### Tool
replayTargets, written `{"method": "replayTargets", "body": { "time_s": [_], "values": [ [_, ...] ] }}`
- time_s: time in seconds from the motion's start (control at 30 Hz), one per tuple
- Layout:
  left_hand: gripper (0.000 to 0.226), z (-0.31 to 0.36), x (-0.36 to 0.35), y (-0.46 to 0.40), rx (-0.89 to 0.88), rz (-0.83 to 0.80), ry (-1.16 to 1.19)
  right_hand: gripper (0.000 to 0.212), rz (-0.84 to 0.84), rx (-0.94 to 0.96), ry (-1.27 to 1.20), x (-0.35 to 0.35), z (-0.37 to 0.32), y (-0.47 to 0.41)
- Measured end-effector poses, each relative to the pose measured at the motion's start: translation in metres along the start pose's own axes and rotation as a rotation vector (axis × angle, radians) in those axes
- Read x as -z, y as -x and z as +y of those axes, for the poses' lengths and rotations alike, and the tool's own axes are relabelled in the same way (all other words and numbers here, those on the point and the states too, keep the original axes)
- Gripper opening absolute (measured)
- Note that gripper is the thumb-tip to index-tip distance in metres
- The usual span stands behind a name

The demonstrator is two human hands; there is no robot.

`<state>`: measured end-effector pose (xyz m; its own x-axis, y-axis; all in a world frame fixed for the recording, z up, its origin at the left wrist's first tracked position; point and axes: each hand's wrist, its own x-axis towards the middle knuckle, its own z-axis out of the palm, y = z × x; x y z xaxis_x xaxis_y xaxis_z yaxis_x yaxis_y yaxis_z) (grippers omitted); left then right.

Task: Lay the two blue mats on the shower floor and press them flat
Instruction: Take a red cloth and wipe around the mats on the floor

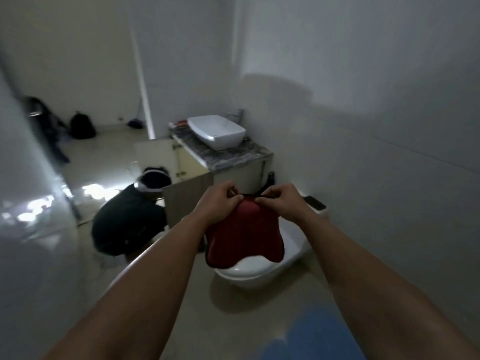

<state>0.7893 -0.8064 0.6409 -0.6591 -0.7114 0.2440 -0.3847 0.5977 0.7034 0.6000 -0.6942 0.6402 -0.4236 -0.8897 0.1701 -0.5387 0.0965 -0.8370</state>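
Hands first: your left hand (217,201) and right hand (279,201) are both raised at arm's length, each pinching the black-trimmed top edge of a red cover (242,235), fingers curled tight on the rim w/ a short gap between the two grips. That two-point pinch keeps the top edge stretched so the cover hangs open and flat below, directly in front of the white toilet (249,271); judged from position, the cover probably belongs to the toilet and isn't part of your task. Task item: one blue mat (319,336) lies on the floor at the bottom of the view, between your forearms, near the toilet base; blurred, so you can't tell if it sits flat or whether it's one mat or two. No hand touches it. Whether that spot is the shower floor can't be confirmed from this view. Judgement: mat laying and pressing is not in hand at this moment, since both hands are occupied w/ the cover; free them before you go down to the mat. Also present: a second person (130,216) crouched at the open cabinet under the counter (226,157) w/ the white basin (217,131), and a dark phone-like item (314,202) on the cistern.
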Motion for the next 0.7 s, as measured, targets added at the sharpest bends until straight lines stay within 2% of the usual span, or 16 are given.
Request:
{"method": "replayTargets", "body": {
  "time_s": [0.2,0.3,0.43,0.5,0.6,0.7],
  "values": [
    [0.011,-0.064,0.092,0.042,0.207,0.275,-0.106,0.013,-0.169,0.216,-0.100,-0.116,-0.067,-0.065],
    [0.010,-0.067,0.137,0.073,0.295,0.444,-0.203,0.022,-0.255,0.382,-0.189,-0.172,-0.112,-0.086],
    [0.008,-0.044,0.205,0.123,0.411,0.752,-0.298,0.018,-0.480,0.587,-0.344,-0.230,-0.192,-0.097],
    [0.009,-0.024,0.237,0.149,0.461,0.855,-0.395,0.018,-0.578,0.683,-0.421,-0.252,-0.240,-0.094],
    [0.014,0.009,0.275,0.192,0.531,1.016,-0.612,0.021,-0.723,0.851,-0.501,-0.276,-0.312,-0.076],
    [0.012,0.047,0.304,0.233,0.564,1.136,-0.864,0.017,-0.779,1.017,-0.600,-0.290,-0.377,-0.047]
  ]
}}
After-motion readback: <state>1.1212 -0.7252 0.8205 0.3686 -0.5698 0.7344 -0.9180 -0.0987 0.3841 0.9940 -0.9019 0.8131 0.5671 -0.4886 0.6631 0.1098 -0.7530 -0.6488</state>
